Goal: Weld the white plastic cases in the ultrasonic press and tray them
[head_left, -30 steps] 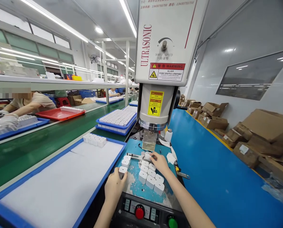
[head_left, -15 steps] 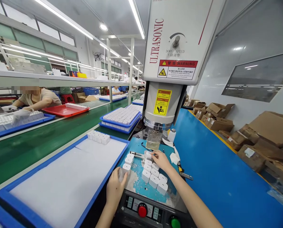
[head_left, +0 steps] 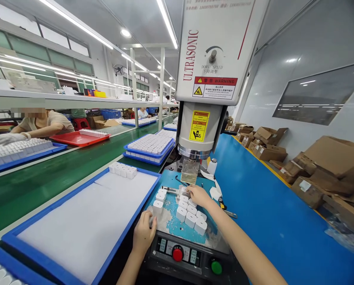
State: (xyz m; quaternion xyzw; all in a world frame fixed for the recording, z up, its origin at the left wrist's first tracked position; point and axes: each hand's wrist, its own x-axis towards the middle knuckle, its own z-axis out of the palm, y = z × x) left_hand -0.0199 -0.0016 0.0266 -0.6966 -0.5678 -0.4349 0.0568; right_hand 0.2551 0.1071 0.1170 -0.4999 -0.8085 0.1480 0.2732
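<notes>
Block [head_left: 183, 192], white and likely light, stiff and slippery, sits beneath the ultrasonic press [head_left: 206, 73], best pinched by its sides, I judge, my right hand [head_left: 199, 194] touching it, grip too hidden to tell, my left hand [head_left: 144, 229] half-open beside another block [head_left: 158, 208].

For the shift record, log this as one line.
Right hand: at white block; left hand: beside another block; blue tray: blocks at far end

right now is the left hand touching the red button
Apart: the head view shows a stretch of control panel between the left hand and the red button.
</notes>
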